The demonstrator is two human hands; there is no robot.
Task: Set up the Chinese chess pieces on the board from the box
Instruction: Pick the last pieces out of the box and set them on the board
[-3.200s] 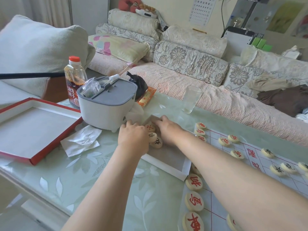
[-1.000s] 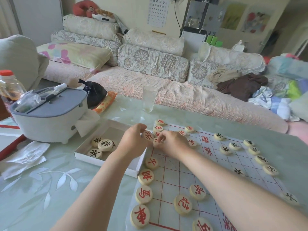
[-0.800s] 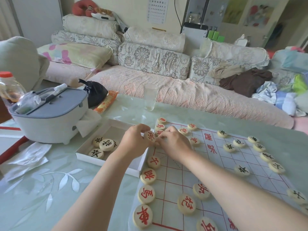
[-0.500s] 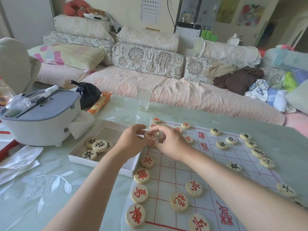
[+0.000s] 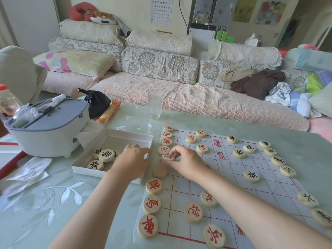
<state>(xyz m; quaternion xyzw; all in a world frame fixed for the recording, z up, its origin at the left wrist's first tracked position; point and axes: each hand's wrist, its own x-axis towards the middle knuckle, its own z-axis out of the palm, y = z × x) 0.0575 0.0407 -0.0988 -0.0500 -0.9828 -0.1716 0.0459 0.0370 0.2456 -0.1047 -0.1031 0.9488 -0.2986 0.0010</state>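
Here, round wooden piece (image 5: 168, 157) between fingers (image 5: 175, 152)

Red-char pcs (image 5: 153, 186) on board (image 5: 233, 168): ~15, incl. 1 pinched in right hand (image 5: 185, 162) fingertips. Black-char pcs (image 5: 251, 176): 10 right of those fingers, 3–4 in box (image 5: 89, 172) by left hand (image 5: 133, 162) fingers. 1 glass (image 5: 155, 105).

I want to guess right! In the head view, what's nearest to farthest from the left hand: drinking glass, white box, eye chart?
1. White box, right at the left hand.
2. Drinking glass, farther back, beyond the box.
3. Eye chart, high up at the back.
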